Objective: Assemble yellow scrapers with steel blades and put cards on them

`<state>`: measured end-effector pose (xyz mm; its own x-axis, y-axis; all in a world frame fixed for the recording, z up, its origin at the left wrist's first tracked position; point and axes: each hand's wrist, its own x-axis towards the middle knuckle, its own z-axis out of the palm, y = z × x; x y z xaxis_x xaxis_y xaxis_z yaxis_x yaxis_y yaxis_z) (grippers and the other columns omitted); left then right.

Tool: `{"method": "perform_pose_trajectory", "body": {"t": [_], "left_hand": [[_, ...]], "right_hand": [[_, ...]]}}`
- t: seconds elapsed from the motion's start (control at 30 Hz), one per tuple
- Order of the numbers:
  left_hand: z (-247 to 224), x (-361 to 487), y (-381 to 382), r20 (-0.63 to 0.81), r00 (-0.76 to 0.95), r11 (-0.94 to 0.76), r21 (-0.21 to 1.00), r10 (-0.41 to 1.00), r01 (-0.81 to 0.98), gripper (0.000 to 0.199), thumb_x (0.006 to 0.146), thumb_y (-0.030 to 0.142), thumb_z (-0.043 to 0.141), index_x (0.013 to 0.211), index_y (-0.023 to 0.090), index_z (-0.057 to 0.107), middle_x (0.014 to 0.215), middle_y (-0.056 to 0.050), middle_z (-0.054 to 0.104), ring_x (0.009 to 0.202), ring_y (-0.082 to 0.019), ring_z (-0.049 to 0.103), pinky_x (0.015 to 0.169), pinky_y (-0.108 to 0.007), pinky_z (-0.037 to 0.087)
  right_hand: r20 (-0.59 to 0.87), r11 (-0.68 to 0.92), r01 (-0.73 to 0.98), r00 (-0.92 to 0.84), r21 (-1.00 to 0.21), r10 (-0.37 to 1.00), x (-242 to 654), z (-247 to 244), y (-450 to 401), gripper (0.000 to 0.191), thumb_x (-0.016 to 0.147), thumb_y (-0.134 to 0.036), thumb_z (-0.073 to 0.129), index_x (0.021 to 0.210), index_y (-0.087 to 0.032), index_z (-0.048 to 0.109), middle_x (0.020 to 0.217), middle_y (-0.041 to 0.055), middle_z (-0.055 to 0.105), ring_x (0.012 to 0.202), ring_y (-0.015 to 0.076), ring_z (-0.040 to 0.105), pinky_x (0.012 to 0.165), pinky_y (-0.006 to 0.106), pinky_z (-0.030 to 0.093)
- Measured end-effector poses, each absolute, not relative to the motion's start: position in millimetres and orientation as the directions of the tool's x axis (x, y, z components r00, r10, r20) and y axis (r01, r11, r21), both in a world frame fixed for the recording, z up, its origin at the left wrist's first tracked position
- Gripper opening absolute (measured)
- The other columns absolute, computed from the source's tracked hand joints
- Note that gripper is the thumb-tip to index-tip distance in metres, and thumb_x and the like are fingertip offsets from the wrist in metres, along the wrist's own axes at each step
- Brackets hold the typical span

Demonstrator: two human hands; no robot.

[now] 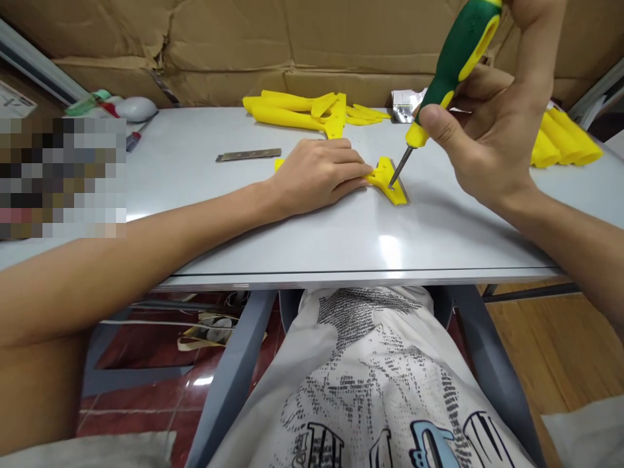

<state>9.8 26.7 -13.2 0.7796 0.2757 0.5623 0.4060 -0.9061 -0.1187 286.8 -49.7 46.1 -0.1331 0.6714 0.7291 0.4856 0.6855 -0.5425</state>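
Observation:
A yellow scraper (385,183) lies on the white table with a thin metal blade along the edge of its head. My left hand (324,175) is closed over the scraper's handle and presses it against the tabletop. In my right hand (492,133) is a green and yellow screwdriver (451,65), tilted, its fingers around the handle. The screwdriver's tip meets a small screw on the scraper head. Most of the scraper's handle is hidden under my left hand.
Several yellow scrapers (292,117) lie behind my left hand, and more yellow handles (565,138) lie at the right. A metal blade strip (248,155) rests at the left. Cardboard (229,45) lines the back. Another screwdriver (134,138) lies at the far left.

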Motion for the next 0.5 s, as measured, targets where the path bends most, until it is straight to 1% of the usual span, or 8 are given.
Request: {"method": "perform_pose_trajectory", "body": {"t": [0.1,0.2,0.23,0.3,0.33,0.37,0.43,0.5], "left_hand": [[-13,10,26,0.555,0.782,-0.903,-0.121,0.283,0.413,0.056,0.125,0.061,0.046,0.128,0.025,0.089,0.117,-0.013,0.088,0.106,-0.028,0.079,0.086,-0.041,0.057],[-13,10,25,0.558,0.773,-0.905,-0.088,0.302,0.417,0.057,0.125,0.063,0.046,0.128,0.025,0.089,0.118,-0.013,0.088,0.107,-0.028,0.079,0.088,-0.042,0.058],[-13,11,25,0.560,0.771,-0.906,-0.079,0.305,0.416,0.056,0.125,0.063,0.047,0.128,0.025,0.089,0.118,-0.013,0.088,0.107,-0.028,0.079,0.088,-0.042,0.058],[-13,10,25,0.561,0.771,-0.908,-0.076,0.303,0.412,0.056,0.125,0.063,0.047,0.128,0.026,0.089,0.118,-0.012,0.088,0.107,-0.029,0.080,0.088,-0.043,0.058],[-13,10,25,0.560,0.772,-0.908,-0.079,0.302,0.412,0.055,0.125,0.063,0.048,0.128,0.026,0.088,0.118,-0.012,0.088,0.108,-0.029,0.080,0.088,-0.043,0.058],[-13,10,25,0.556,0.774,-0.908,-0.080,0.301,0.411,0.054,0.125,0.062,0.048,0.129,0.026,0.088,0.119,-0.012,0.088,0.108,-0.029,0.080,0.088,-0.043,0.058],[-11,10,25,0.546,0.781,-0.909,-0.080,0.304,0.409,0.053,0.125,0.062,0.049,0.130,0.027,0.088,0.120,-0.012,0.088,0.109,-0.029,0.081,0.088,-0.044,0.058],[-10,9,25,0.536,0.786,-0.910,-0.079,0.306,0.408,0.051,0.125,0.061,0.049,0.132,0.027,0.088,0.121,-0.012,0.088,0.110,-0.030,0.081,0.088,-0.044,0.058]], "right_hand": [[0.701,0.649,0.506,-0.115,-0.568,0.703,287,45,-52,0.094,0.098,-0.070,0.067,0.179,-0.031,0.038,0.119,0.0022,0.081,0.115,0.0366,0.082,0.112,0.052,0.079],[0.734,0.692,0.472,-0.129,-0.546,0.667,289,32,-26,0.099,0.101,-0.072,0.068,0.177,-0.021,0.029,0.119,0.0045,0.081,0.115,0.0314,0.082,0.114,0.044,0.076],[0.792,0.772,0.429,-0.182,-0.469,0.583,289,24,-10,0.095,0.101,-0.077,0.067,0.174,-0.028,0.031,0.117,0.0007,0.079,0.113,0.0276,0.083,0.111,0.041,0.076],[0.990,0.939,0.317,0.009,-0.136,0.141,290,9,27,0.098,0.094,-0.099,0.055,0.165,-0.034,0.039,0.086,-0.0090,0.063,0.075,0.0172,0.075,0.071,0.031,0.072],[0.997,0.949,0.310,0.060,-0.065,0.049,290,3,42,0.095,0.096,-0.097,0.054,0.164,-0.033,0.041,0.081,-0.0104,0.057,0.067,0.0137,0.069,0.062,0.026,0.065],[0.997,0.939,0.337,-0.012,-0.071,0.080,291,-2,53,0.091,0.099,-0.088,0.061,0.167,-0.031,0.041,0.083,-0.0104,0.057,0.067,0.0121,0.068,0.065,0.025,0.065],[0.999,0.948,0.317,0.014,-0.042,0.040,293,-4,55,0.090,0.098,-0.087,0.062,0.166,-0.031,0.044,0.080,-0.0111,0.058,0.064,0.0105,0.065,0.059,0.022,0.061],[0.989,0.963,0.232,0.068,-0.141,0.128,298,2,33,0.095,0.093,-0.090,0.067,0.163,-0.030,0.044,0.082,-0.0118,0.064,0.071,0.0108,0.068,0.060,0.020,0.062]]}}
